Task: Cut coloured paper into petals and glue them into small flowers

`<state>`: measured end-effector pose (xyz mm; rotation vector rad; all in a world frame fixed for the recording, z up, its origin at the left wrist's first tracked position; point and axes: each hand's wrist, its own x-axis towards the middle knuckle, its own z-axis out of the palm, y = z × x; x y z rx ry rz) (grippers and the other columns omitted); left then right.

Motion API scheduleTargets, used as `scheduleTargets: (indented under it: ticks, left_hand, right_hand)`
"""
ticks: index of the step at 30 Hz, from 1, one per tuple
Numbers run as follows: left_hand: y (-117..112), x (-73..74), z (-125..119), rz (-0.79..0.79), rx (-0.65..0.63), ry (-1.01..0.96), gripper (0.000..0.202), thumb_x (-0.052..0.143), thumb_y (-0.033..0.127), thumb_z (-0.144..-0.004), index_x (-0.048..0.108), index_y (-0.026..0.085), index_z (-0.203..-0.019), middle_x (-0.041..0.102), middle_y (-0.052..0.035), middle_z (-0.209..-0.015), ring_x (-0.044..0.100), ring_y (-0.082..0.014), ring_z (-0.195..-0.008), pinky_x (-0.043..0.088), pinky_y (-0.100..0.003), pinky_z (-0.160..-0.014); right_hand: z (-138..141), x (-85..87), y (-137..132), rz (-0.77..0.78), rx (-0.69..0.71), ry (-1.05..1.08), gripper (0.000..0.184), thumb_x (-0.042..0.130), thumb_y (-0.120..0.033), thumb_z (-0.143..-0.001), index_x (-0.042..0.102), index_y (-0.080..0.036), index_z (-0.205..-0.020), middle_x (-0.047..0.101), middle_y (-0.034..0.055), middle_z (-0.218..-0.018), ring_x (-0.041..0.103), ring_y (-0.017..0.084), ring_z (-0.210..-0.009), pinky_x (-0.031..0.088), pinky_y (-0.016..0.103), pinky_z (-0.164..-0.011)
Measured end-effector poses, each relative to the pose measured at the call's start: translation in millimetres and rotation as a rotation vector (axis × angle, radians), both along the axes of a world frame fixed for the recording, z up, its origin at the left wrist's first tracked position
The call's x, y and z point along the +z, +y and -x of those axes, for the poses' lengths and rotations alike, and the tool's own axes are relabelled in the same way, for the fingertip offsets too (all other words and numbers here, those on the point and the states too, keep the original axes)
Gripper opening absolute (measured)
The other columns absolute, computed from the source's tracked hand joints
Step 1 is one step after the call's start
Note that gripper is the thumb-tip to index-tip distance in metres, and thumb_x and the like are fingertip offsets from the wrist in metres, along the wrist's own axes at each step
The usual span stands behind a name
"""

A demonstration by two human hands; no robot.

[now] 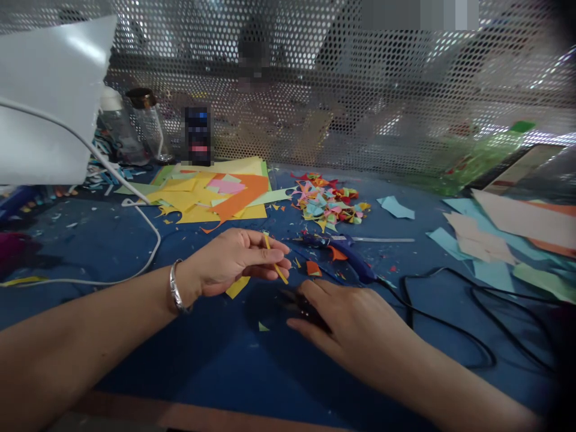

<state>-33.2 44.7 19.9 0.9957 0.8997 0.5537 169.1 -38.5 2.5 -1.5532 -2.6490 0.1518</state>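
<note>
My left hand (245,258) has a bracelet at the wrist and pinches a narrow yellow paper strip (275,259) between thumb and fingers. Close by on the right, my right hand (335,312) is closed around a dark tool (301,305). Blur and the fingers hide its shape, though its tip points left toward the strip. Under my left hand lies a yellow paper piece (238,287). A blue glue gun (355,259) with a clear glue stick (384,240) rests just beyond my right hand. Beside it are orange paper scraps (314,268).
Coloured paper sheets (211,195) lie at the back left, next to a heap of small paper cuttings (330,201). More paper pieces (486,240) and a looping black cord (450,324) occupy the right. Bottles (150,129) and a white cable (155,240) are on the left. A perforated metal panel (288,114) stands behind.
</note>
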Motion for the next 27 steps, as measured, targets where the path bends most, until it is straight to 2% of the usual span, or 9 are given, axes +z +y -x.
scheduleTargets:
  ticks: [5,9,12,16,19,23,25,27]
  left_hand:
    - [-1.0,0.8,0.6,0.031,-0.045,0.032,0.013,0.066,0.020,-0.088,0.073,0.010,-0.094,0.076,-0.0096,-0.088,0.071,-0.0104,-0.072,0.055,-0.019,-0.069]
    - [-2.5,0.3,-1.5,0.045,-0.076,0.022,0.014,0.069,0.022,-0.086,0.074,0.010,-0.092,0.076,-0.0087,-0.087,0.069,-0.0095,-0.071,0.054,-0.020,-0.070]
    - [-5.1,-1.9,-4.1,0.069,-0.104,0.016,0.014,0.073,0.024,-0.083,0.074,0.011,-0.088,0.076,-0.0070,-0.084,0.067,-0.0085,-0.068,0.053,-0.020,-0.069]
    - [-9.1,-7.3,-5.8,0.079,-0.140,-0.004,0.025,0.082,0.032,-0.073,0.075,0.012,-0.087,0.074,-0.0044,-0.082,0.066,-0.0091,-0.067,0.052,-0.023,-0.070]
    - [-12.1,-10.3,-5.6,0.017,-0.208,-0.003,0.034,0.083,0.041,-0.070,0.074,0.012,-0.083,0.072,-0.0029,-0.077,0.064,-0.0095,-0.064,0.052,-0.025,-0.070]
    - [-15.1,-8.2,-5.0,0.012,-0.380,-0.020,0.040,0.067,0.052,-0.083,0.071,0.012,-0.081,0.073,-0.0059,-0.075,0.066,-0.0119,-0.065,0.052,-0.027,-0.071]
    - [-15.4,-5.9,-4.5,0.059,-0.405,-0.050,0.035,0.064,0.047,-0.086,0.071,0.013,-0.084,0.074,-0.0064,-0.078,0.068,-0.0129,-0.069,0.052,-0.028,-0.074]
    - [-15.1,-4.9,-4.0,0.075,-0.419,-0.065,0.020,0.069,0.032,-0.083,0.071,0.013,-0.088,0.073,-0.0052,-0.082,0.069,-0.0131,-0.076,0.052,-0.027,-0.078]
  right_hand:
    - [1.5,1.7,-5.3,-0.294,0.089,0.060,0.019,0.066,-0.038,-0.088,0.062,-0.020,-0.086,0.069,0.0026,-0.075,0.067,0.022,-0.064,0.046,0.032,-0.052]
    - [1.3,7.3,-4.9,-0.493,0.181,0.202,0.018,0.058,-0.026,-0.095,0.062,-0.016,-0.109,0.072,0.0058,-0.088,0.069,0.019,-0.075,0.053,0.031,-0.067]
    - [0.6,8.8,-3.3,-0.477,0.264,0.239,0.021,0.054,-0.016,-0.097,0.060,-0.015,-0.117,0.074,0.0068,-0.096,0.069,0.017,-0.082,0.055,0.030,-0.076]
    - [-0.8,4.3,-1.3,-0.398,0.340,0.264,0.022,0.047,-0.011,-0.097,0.064,-0.015,-0.110,0.074,0.0079,-0.097,0.069,0.018,-0.082,0.057,0.031,-0.074]
    - [-1.3,1.1,0.0,-0.326,0.310,0.327,0.023,0.044,-0.014,-0.099,0.067,-0.017,-0.101,0.074,0.0065,-0.090,0.069,0.016,-0.078,0.056,0.029,-0.071]
    - [-0.2,2.5,3.3,-0.285,0.186,0.415,0.022,0.047,-0.019,-0.099,0.065,-0.019,-0.087,0.072,0.0043,-0.080,0.067,0.015,-0.070,0.053,0.026,-0.067]
    - [0.2,4.4,5.5,-0.271,0.143,0.441,0.022,0.047,-0.020,-0.099,0.063,-0.020,-0.083,0.070,0.0031,-0.075,0.066,0.014,-0.066,0.052,0.025,-0.066]
    - [0.0,5.7,7.7,-0.245,0.115,0.462,0.023,0.047,-0.020,-0.098,0.063,-0.021,-0.082,0.070,0.0022,-0.074,0.066,0.014,-0.065,0.051,0.025,-0.066]
